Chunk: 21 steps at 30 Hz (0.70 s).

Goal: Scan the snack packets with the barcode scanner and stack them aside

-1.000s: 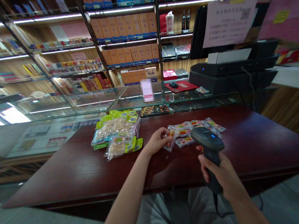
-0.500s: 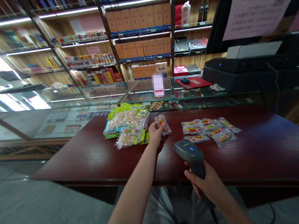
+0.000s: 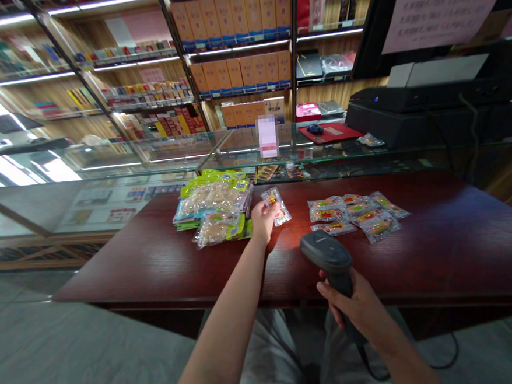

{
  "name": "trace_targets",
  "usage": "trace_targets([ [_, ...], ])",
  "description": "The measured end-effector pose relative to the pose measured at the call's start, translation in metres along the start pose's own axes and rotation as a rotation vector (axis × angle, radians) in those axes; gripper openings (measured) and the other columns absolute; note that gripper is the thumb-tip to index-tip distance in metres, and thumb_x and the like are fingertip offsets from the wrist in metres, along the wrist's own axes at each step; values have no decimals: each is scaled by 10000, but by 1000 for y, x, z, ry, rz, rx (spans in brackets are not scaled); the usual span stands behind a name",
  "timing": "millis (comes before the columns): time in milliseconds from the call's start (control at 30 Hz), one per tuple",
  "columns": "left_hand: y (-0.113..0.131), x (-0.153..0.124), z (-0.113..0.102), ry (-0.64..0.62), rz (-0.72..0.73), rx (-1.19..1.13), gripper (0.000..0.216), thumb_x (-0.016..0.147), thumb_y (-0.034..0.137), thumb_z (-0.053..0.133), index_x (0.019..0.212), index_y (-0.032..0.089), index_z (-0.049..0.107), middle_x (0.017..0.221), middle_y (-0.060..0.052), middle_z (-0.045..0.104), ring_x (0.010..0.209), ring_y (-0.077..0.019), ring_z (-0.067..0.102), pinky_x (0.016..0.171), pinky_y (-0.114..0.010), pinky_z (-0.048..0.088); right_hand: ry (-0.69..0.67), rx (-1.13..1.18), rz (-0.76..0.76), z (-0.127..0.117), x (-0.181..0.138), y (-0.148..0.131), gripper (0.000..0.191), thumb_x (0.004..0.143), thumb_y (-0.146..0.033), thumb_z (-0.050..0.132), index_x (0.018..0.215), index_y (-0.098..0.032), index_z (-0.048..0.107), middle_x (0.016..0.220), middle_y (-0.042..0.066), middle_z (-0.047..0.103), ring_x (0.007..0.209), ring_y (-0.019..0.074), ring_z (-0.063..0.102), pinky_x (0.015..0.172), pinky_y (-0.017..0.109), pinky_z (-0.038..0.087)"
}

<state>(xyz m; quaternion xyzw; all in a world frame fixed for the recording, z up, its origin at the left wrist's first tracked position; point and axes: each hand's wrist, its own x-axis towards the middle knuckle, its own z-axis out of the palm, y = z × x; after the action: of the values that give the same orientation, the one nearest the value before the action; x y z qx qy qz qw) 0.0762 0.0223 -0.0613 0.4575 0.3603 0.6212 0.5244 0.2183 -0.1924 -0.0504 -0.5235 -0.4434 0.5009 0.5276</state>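
Observation:
My left hand (image 3: 263, 219) is closed on a small clear snack packet (image 3: 276, 205) with red and yellow print, held just above the dark red table (image 3: 156, 263). It hovers beside a pile of larger green-edged snack bags (image 3: 213, 208). My right hand (image 3: 356, 306) grips the handle of a dark barcode scanner (image 3: 327, 253), whose head points toward the table's middle. Several small packets of the same kind (image 3: 356, 211) lie to the right of the scanner's head.
Behind the table runs a glass display counter (image 3: 157, 164) with a red mat and mouse (image 3: 315, 129) on it. A black till and printer (image 3: 430, 109) stand at the back right. Shelves of boxed goods (image 3: 236, 35) fill the back wall. The scanner's cable (image 3: 425, 361) hangs below.
My left hand has picked one small packet from the group on the right and carried it left toward the large bags. The scanner has come lower and nearer to me.

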Motion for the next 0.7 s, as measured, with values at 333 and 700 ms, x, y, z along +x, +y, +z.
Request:
trace_targets([
  [333,1,0,0,-38,6,53,453,585,471,807,835,128,649,738,-41,663,657,-147,602,645,-266,501,18,-67,26,-1,-8,-6,315,764,-433,689,878,-171,556,383,-108,453,277,80,380,338,211,331],
  [700,1,-1,1,-27,-25,78,481,693,454,741,1045,174,572,741,10,613,566,-112,569,460,-211,481,34,-80,6,0,-1,-16,287,739,-398,712,760,-224,485,388,-112,455,288,85,403,332,206,343],
])
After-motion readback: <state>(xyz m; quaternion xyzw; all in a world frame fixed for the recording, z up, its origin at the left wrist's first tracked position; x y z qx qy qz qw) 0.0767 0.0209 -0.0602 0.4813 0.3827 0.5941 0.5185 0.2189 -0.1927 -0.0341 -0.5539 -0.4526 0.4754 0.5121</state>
